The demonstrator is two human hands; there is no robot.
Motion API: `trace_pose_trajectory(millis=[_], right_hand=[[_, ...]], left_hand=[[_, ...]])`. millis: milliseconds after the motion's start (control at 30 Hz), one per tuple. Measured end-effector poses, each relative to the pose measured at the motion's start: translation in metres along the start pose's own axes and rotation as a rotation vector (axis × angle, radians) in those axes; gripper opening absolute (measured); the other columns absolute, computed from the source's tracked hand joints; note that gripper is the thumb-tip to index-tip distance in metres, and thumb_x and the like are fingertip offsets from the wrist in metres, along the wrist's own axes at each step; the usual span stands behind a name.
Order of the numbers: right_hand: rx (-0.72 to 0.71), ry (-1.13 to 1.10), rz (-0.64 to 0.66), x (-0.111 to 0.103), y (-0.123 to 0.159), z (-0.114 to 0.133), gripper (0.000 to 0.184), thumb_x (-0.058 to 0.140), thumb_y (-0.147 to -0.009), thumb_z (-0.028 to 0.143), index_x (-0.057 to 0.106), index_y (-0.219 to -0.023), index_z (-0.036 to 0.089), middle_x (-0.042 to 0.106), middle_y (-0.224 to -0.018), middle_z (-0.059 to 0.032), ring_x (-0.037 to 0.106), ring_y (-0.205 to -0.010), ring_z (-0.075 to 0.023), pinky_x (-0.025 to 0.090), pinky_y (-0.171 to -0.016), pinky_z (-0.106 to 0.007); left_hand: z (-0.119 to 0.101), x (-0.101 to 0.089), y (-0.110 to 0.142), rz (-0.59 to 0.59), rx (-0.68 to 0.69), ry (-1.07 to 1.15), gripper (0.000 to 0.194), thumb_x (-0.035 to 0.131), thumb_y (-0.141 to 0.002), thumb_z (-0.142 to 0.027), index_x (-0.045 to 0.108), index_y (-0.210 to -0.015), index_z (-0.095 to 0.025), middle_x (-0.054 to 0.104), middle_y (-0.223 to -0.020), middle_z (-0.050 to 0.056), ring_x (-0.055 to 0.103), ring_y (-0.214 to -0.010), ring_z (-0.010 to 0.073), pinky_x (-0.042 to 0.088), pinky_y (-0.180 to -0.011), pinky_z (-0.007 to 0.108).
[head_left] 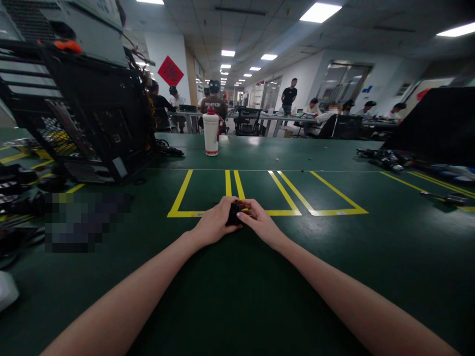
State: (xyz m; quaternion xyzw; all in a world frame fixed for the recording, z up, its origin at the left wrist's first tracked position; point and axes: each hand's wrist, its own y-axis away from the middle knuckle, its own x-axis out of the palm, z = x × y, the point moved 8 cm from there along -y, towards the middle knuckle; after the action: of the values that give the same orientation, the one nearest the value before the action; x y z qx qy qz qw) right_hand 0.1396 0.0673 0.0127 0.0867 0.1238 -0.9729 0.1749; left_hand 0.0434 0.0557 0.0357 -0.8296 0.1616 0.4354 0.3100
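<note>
Both my hands meet over the green table point(237, 296), around a small black object point(233, 213) whose kind I cannot make out. My left hand point(217, 221) wraps it from the left, with thumb and fingers closed around its side. From the right, my right hand point(260, 222) has its thumb and fingertips pressed against the object's edge. Much of the object is hidden behind the fingers. Yellow tape lines point(274, 213) run on the table just beyond and beside my hands.
An opened black computer case point(104, 118) stands at the left, with cables near it. A white tumbler point(211, 133) with a red lid stands at the table's far side. On the right lie dark cables point(386, 159) beside a black panel point(438, 128). Several people sit at tables behind.
</note>
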Motion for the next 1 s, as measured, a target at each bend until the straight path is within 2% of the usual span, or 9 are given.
trace_pose_trajectory(millis=[167, 400, 600, 800, 1000], right_hand=[[-0.006, -0.015, 0.034, 0.0026, 0.0029, 0.0032, 0.022, 0.055, -0.075, 0.025, 0.046, -0.094, 0.024, 0.048, -0.103, -0.0013, 0.049, -0.101, -0.0181, 0.043, -0.086, -0.04], [-0.03, -0.037, 0.011, 0.0014, 0.003, 0.0071, 0.015, 0.052, -0.077, 0.027, 0.047, -0.09, 0.023, 0.049, -0.099, -0.001, 0.05, -0.098, -0.017, 0.045, -0.083, -0.037], [-0.001, -0.028, 0.006, 0.0012, -0.0002, 0.0007, 0.024, 0.052, -0.076, 0.028, 0.045, -0.098, 0.023, 0.049, -0.102, -0.002, 0.05, -0.097, -0.0171, 0.044, -0.085, -0.039], [-0.006, -0.069, 0.023, 0.003, 0.0026, 0.0033, 0.022, 0.056, -0.073, 0.024, 0.045, -0.092, 0.024, 0.049, -0.1, -0.0006, 0.051, -0.097, -0.017, 0.044, -0.084, -0.038], [-0.024, -0.072, 0.008, 0.001, 0.0026, 0.007, 0.015, 0.052, -0.077, 0.03, 0.047, -0.089, 0.023, 0.049, -0.096, -0.0005, 0.051, -0.096, -0.0162, 0.044, -0.084, -0.037]], left_hand=[[-0.0001, -0.0005, 0.0004, 0.0, -0.004, 0.007, 0.054, 0.058, -0.073, -0.03, 0.026, -0.115, -0.023, 0.043, -0.112, 0.007, 0.053, -0.097, 0.0247, 0.048, -0.075, 0.04], [0.0005, 0.0007, -0.0004, -0.011, 0.013, -0.001, 0.056, 0.059, -0.072, -0.031, 0.025, -0.116, -0.022, 0.043, -0.112, 0.007, 0.053, -0.097, 0.0249, 0.048, -0.075, 0.04], [0.0007, 0.0007, -0.0008, -0.015, 0.003, -0.015, 0.056, 0.06, -0.071, -0.031, 0.026, -0.115, -0.022, 0.044, -0.11, 0.007, 0.053, -0.097, 0.0258, 0.048, -0.075, 0.041], [0.0013, 0.0002, -0.0005, -0.014, 0.003, -0.002, 0.054, 0.059, -0.072, -0.03, 0.026, -0.114, -0.022, 0.044, -0.11, 0.007, 0.054, -0.094, 0.024, 0.048, -0.074, 0.039], [0.0029, 0.0011, -0.0006, -0.027, 0.01, 0.008, 0.057, 0.06, -0.071, -0.031, 0.025, -0.115, -0.023, 0.043, -0.111, 0.007, 0.054, -0.096, 0.0241, 0.047, -0.075, 0.04]])
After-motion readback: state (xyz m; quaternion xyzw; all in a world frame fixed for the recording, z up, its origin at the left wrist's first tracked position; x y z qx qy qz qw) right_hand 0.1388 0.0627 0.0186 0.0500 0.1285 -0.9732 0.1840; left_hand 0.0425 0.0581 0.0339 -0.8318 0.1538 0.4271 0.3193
